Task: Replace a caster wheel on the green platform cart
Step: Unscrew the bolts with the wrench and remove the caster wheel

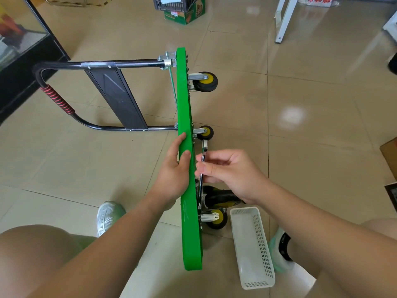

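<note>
The green platform cart (186, 97) stands on its side edge on the tiled floor, wheels facing right. My left hand (175, 168) grips the cart's top edge, thumb over the rim. My right hand (227, 171) pinches a silver wrench (203, 160) that runs along the cart's underside, its open end near a small caster (205, 132). Another caster (204, 81) is mounted farther away and one (216, 218) nearer me. A loose black and yellow caster wheel (221, 198) lies on the floor, partly hidden behind my right wrist.
The cart's black folding handle (90, 65) with its red grip lies out to the left. A white perforated plastic basket (253, 246) sits on the floor at my right foot. A green cardboard box (185, 12), a white table leg (281, 20) and a black cabinet (28, 61) stand farther off.
</note>
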### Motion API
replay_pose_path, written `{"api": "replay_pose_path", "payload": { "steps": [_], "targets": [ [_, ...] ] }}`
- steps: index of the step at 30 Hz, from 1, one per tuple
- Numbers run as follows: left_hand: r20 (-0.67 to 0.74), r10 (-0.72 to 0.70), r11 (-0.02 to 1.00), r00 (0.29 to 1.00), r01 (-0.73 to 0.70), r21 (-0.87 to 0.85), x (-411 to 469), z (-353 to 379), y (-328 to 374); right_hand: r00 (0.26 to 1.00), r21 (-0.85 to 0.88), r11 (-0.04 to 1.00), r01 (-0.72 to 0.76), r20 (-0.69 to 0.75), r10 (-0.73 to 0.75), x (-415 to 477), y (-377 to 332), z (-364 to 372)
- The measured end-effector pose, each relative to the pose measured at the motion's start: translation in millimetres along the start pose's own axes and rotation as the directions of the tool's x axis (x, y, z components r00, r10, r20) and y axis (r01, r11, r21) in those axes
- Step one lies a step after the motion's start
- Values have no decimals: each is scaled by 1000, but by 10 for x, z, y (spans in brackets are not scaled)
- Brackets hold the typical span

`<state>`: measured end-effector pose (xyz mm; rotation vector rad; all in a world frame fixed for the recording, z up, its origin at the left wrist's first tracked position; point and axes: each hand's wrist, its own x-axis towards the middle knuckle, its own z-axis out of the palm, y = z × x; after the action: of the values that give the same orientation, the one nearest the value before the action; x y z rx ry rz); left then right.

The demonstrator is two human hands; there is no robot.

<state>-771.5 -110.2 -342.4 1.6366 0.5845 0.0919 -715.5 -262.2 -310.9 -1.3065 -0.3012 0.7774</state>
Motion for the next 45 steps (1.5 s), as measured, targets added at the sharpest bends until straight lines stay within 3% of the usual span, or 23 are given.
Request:
{"api": "replay_pose_path", "payload": {
  "steps": [10,17,27,36,45],
  "targets": [
    [-8,3,999,1000,-4,-46,-45,-20,-86,995,-85,991,101,-12,-103,-192,49,123],
    [120,-118,991,986,124,-50,-298,-74,-17,990,-195,971,136,-17,-142,-338,-33,209],
    [87,-151,980,985,160,-120,-526,-3,25,984,-237,968,84,-135,-118,-646,92,359],
    [101,-151,976,983,165,-142,-682,12,-36,986,-191,980,58,-142,-86,-747,147,395],
    [-26,-101,992,995,98,-85,-673,129,-91,965,-371,922,112,-180,-190,-703,212,376]
  ]
}}
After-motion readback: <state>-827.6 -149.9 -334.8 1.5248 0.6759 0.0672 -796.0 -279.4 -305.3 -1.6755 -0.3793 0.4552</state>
